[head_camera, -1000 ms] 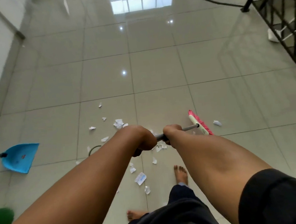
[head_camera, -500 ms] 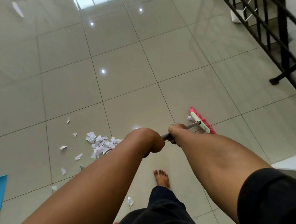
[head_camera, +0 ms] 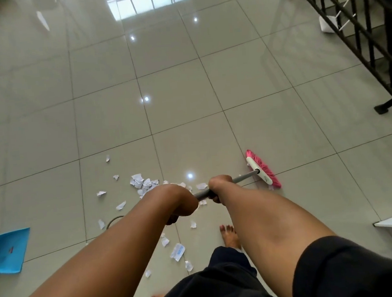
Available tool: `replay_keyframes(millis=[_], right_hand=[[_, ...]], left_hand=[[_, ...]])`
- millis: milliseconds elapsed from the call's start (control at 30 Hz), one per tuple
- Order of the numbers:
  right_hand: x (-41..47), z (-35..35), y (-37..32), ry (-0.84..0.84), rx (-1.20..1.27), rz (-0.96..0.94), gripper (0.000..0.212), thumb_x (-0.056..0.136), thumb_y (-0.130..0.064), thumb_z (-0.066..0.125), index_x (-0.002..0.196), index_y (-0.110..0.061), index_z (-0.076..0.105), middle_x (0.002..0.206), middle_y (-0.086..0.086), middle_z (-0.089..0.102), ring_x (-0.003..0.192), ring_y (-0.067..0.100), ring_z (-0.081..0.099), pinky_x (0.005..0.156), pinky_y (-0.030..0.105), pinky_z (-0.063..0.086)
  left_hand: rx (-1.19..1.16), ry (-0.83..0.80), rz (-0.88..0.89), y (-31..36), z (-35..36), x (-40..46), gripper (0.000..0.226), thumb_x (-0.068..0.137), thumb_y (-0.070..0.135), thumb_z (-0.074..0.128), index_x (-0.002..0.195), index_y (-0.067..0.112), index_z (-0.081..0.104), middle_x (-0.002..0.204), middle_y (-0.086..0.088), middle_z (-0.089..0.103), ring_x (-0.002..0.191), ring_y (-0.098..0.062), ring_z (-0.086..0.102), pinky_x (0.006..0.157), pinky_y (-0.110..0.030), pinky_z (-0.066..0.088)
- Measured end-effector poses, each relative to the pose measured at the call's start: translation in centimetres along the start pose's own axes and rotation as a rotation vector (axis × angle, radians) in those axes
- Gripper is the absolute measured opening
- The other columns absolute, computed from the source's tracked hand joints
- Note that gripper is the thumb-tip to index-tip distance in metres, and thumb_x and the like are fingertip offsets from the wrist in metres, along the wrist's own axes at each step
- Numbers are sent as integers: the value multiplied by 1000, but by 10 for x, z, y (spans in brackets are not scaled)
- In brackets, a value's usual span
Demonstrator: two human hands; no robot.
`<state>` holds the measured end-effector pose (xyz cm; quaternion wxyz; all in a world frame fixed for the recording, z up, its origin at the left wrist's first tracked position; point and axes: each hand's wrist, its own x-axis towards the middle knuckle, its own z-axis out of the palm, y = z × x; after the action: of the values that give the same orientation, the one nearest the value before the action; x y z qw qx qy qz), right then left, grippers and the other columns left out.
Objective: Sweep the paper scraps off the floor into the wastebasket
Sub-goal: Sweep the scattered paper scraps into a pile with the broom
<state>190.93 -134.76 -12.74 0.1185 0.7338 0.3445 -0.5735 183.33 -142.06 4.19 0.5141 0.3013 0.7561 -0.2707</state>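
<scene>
You're standing on a glossy tiled floor (head_camera: 187, 115) w/ the stair railing (head_camera: 369, 24) off to your right; no wastebasket in view, so plan on the blue dustpan (head_camera: 7, 250), lying at far left, well apart from the mess. Both hands are clamped on the broom handle (head_camera: 243, 176), left hand (head_camera: 173, 202) nearer your body, right hand (head_camera: 219, 186) further down the shaft. The pink broom head (head_camera: 263, 169) sits on the floor to the right of the paper scraps (head_camera: 143, 182). My read: you're mid-gather. Pull the head leftward in short, low strokes, bristles flat, toward the main cluster just ahead of your hands. Don't flick; light bits scatter on slick tile. Mind the strays by your bare foot (head_camera: 230, 237), e.g. the bigger printed slip (head_camera: 177, 252), plus small bits further left.
</scene>
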Motion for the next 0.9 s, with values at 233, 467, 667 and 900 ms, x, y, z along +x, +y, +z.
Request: replay_keyframes(millis=[233, 467, 667, 900], right_hand=[[-72, 138, 42, -62, 28, -44, 23, 93, -8, 43, 74, 5, 37, 65, 20, 52, 54, 26, 53, 49, 25, 43], [-143, 264, 87, -148, -20, -80, 23, 96, -16, 38, 110, -2, 50, 70, 19, 58, 43, 20, 48, 35, 15, 34], [-183, 318, 88, -115, -95, -134, 27, 94, -15, 39, 111, 2, 50, 64, 17, 57, 41, 19, 44, 35, 13, 31], [-191, 355, 41, -185, -186, -184, 22, 98, -16, 35, 90, 3, 42, 63, 16, 47, 44, 22, 40, 33, 14, 28]], left_hand=[[-24, 15, -24, -152, 40, -19, 31, 97, 21, 32, 125, 8, 38, 56, -3, 35, 28, -14, 27, 37, -10, 27], [-94, -45, -70, -289, 77, -49, 22, 102, 25, 31, 106, 5, 39, 66, -4, 38, 44, -15, 30, 37, -14, 28], [-163, -7, -83, -355, 81, -68, 33, 101, 29, 34, 117, 4, 49, 69, -6, 41, 53, -17, 36, 49, -24, 33], [-503, 23, -150, -406, 76, -44, 30, 100, 33, 40, 91, 6, 49, 64, -5, 41, 41, -15, 33, 38, -11, 30]])
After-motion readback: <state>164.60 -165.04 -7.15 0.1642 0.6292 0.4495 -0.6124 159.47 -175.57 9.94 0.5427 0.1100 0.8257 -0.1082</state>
